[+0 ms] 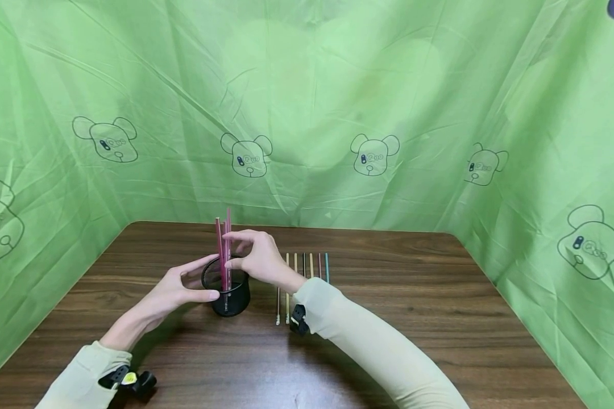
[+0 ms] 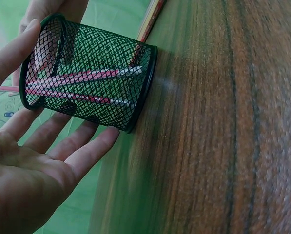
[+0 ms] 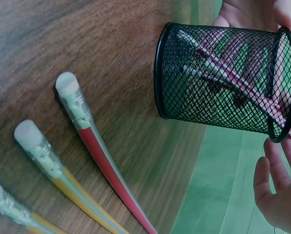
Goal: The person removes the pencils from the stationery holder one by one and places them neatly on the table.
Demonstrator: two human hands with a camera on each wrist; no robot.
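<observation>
A black mesh pencil cup (image 1: 235, 304) stands upright on the wooden table, in the left half of the head view. My left hand (image 1: 169, 292) holds it from the left, thumb at the near rim and fingers round the far side. Pink pencils (image 1: 219, 244) stand in the cup, their eraser ends low inside, as the left wrist view shows through the mesh. Between thumb and fingers, my right hand (image 1: 263, 258) pinches a pink pencil (image 1: 228, 227) above the rim. In the right wrist view, this hand (image 3: 281, 200) is beside the cup's opening.
Right of the cup, several pencils lie side by side in a row, among them a blue one (image 1: 327, 267) and a yellow one (image 1: 311, 264); my right forearm partly covers them. White erasers (image 3: 67, 84) cap their near ends. A green curtain (image 1: 312, 193) surrounds the table (image 1: 414, 284).
</observation>
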